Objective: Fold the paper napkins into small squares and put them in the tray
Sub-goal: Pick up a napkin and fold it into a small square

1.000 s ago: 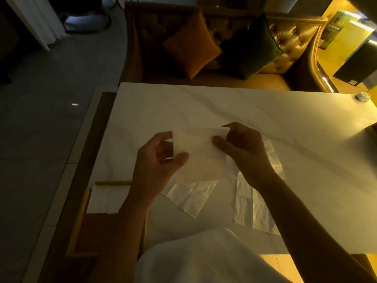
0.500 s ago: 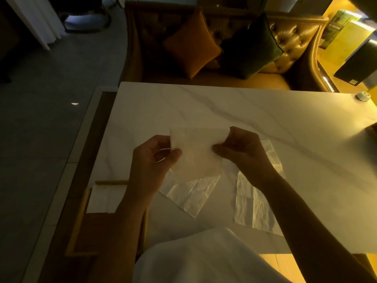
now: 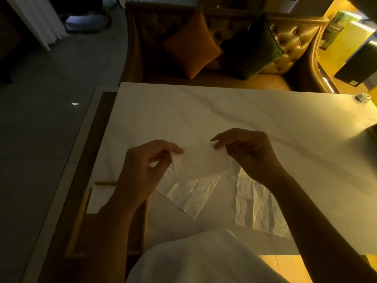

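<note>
White napkin (image 3: pixel 202 160) – grey-veined white marble table (image 3: pixel 224 111).

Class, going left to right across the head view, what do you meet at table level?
Tray → left hand → napkin pinched by both hands → right hand → small round object near the table's right edge.

Bare-armed from the left grip (image 3: pixel 142 170) and the right grip (image 3: pixel 251 154) back to the edge of view. Dressed in a pale, whitish garment (image 3: pixel 204 260), loose and smooth with a few soft folds, rounded along its top edge, showing low in the middle of the view, tinged warm yellow on its right side.
</note>
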